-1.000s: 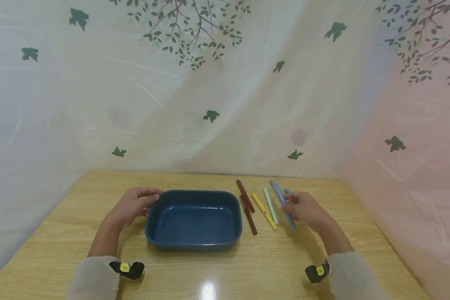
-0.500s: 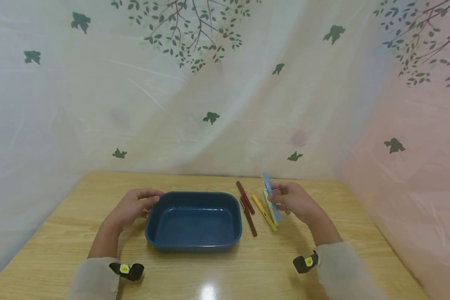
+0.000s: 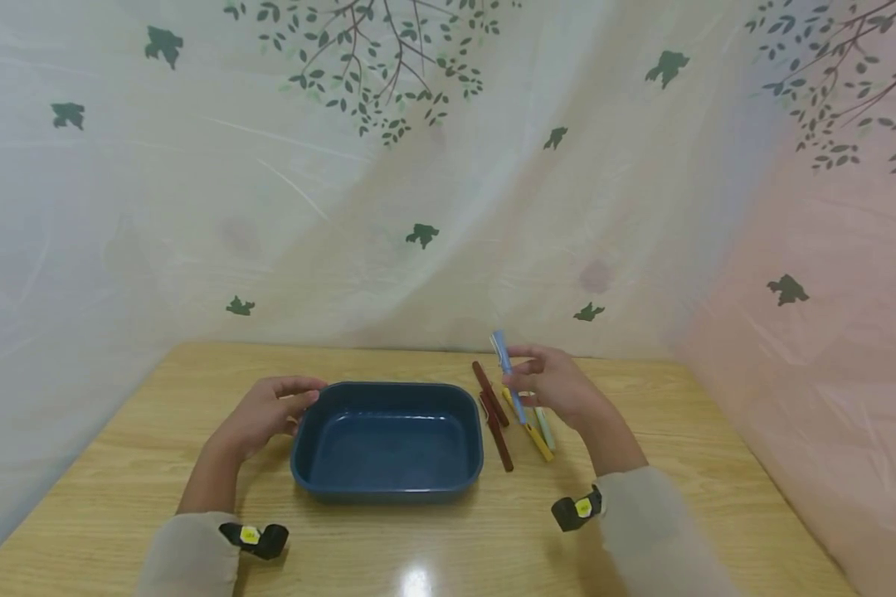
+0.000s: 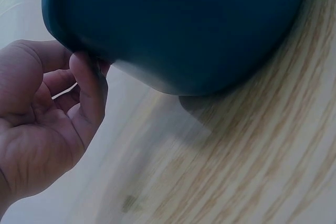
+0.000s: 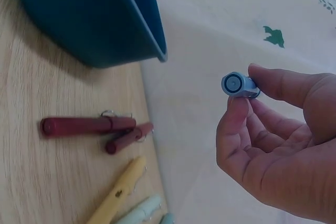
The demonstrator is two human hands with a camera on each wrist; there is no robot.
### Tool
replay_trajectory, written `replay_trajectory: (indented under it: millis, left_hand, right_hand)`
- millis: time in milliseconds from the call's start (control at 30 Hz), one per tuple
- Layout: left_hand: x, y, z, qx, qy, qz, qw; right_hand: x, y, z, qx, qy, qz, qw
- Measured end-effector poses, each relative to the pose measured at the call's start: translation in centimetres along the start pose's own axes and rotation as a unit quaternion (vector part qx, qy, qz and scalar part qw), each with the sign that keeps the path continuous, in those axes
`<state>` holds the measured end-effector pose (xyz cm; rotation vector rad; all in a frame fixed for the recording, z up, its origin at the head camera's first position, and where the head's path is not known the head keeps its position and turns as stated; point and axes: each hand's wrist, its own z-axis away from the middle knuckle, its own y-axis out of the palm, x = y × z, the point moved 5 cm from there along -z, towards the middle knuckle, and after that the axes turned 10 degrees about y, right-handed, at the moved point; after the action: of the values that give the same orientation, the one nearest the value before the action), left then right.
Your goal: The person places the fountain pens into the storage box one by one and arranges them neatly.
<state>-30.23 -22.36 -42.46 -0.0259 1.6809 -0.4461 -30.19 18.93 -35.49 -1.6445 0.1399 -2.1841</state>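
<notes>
A light blue pen (image 3: 499, 344) with a clip is pinched between the thumb and fingers of my right hand (image 3: 560, 390), raised above the other pens. In the right wrist view the round end of this blue pen (image 5: 233, 83) faces the camera. My left hand (image 3: 265, 414) holds the far left corner of a dark blue rectangular dish (image 3: 388, 456), thumb and fingers at its rim. The left wrist view shows its fingers (image 4: 86, 85) against the dish's outer wall (image 4: 178, 40). Nothing lies inside the dish.
Right of the dish, two dark red pens (image 3: 499, 435) lie partly overlapping on the wooden table (image 3: 328, 547). Beside them are a yellow pen (image 3: 541, 445) and a mint pen (image 3: 546, 431), partly behind the right hand. A patterned curtain (image 3: 328, 249) hangs behind the table.
My right hand has picked up the blue pen and carried it leftward and up, over the mint and yellow pens. The left hand and dish have stayed in place.
</notes>
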Motion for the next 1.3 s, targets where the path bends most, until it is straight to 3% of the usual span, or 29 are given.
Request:
replay_trajectory:
  millis: [233, 533, 867, 1300]
  left_hand:
    - [0.1, 0.0, -0.1, 0.0, 0.0, 0.002, 1.0]
    - [0.3, -0.1, 0.0, -0.002, -0.001, 0.007, 1.0]
    - [0.2, -0.1, 0.0, 0.0, -0.002, 0.001, 1.0]
    - [0.2, 0.0, 0.1, 0.003, 0.005, 0.0, 1.0]
  right_hand:
    - [0.8, 1.8, -0.3, 0.009, 0.0, -0.017, 1.0]
    - [1.7, 4.5, -0.7, 0.007, -0.003, 0.004, 1.0]
    - [2.4, 7.7, -1.2, 0.033, -0.026, -0.007, 0.999]
    - [2.7, 11.7, -1.9, 0.076, -0.02, -0.021, 0.997]
